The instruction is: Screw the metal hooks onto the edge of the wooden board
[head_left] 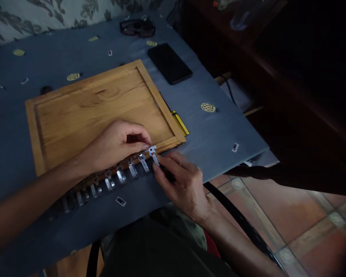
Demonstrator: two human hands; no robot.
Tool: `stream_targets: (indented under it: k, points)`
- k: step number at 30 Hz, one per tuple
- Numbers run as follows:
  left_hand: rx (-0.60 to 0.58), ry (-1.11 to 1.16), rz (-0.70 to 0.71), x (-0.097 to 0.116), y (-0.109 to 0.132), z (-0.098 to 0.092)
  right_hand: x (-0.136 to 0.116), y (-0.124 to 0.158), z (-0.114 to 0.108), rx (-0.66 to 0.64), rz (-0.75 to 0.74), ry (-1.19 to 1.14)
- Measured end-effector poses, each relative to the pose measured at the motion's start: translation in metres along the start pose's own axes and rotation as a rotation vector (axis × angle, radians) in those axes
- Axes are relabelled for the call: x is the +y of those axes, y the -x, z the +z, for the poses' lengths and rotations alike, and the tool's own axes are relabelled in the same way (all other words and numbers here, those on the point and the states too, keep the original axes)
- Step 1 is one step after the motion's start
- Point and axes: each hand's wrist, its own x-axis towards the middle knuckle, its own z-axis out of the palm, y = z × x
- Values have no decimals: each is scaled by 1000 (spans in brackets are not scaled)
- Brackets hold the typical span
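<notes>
Your two forearms (54,181) are bare, and so are your fingers (140,129). At six o'clock you wear dark, greenish clothing (150,246), with a strip of red (212,246) showing toward five o'clock.
</notes>
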Motion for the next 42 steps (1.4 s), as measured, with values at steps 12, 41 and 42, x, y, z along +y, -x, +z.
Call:
stream_targets:
  k: [12, 41, 42]
  points:
    - [-136, -86, -40, 7, -9, -3, 0, 1, 0, -4, 20, -1]
    - [-219, -49, -18, 3, -20, -3, 1, 1, 2, 16, 18, -5]
    - [-219, -45, -27, 3, -21, -3, 1, 1, 2, 16, 15, -1]
